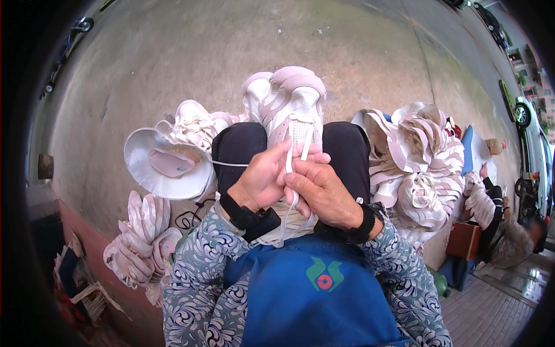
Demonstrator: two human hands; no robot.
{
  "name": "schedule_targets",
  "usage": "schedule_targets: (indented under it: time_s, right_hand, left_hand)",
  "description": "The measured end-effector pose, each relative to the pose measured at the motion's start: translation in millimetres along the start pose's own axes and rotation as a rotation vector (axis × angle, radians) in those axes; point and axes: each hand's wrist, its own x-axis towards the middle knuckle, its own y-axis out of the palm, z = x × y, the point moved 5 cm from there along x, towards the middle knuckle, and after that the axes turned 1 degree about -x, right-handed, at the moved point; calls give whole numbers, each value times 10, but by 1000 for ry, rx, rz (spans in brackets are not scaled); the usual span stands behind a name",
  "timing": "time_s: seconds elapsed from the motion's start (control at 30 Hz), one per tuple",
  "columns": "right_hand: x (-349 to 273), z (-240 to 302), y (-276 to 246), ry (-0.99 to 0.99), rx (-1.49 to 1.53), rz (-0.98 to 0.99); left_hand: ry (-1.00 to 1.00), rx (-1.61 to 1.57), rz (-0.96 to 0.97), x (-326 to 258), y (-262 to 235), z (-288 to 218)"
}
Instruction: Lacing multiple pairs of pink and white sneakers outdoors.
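Between my knees sits a white and pink shoe upper (302, 113), its toe pointing away from me. White shoelace (289, 165) strands come out of its throat toward my hands. My right hand (326, 194) pinches the lace between thumb and fingers, and a loose end hangs down toward my lap. Close against it, my left hand (263, 173) is turned palm up, the lace between its thumb and fingers; its fingertips reach partly behind the right hand. Another white cord (230, 164) runs leftward from the left hand. More pale laces or upper parts lie under my wrists.
Stacked pink and white uppers (425, 168) stand at my right, with further uppers (141, 240) at my left. A white hat-like round piece (144, 165) lies left of my knee. Another person (514, 240) sits at far right near a brown box (463, 240). Parked vehicles line the right edge.
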Motion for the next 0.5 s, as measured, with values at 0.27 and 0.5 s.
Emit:
schedule_targets:
  time_s: [0.27, 0.5]
  right_hand:
    - [-228, 126, -292, 4, -116, 34]
    - [-354, 26, -505, 136, -28, 6]
  left_hand:
    - [161, -55, -183, -36, -41, 12]
    - [142, 44, -66, -37, 27, 31]
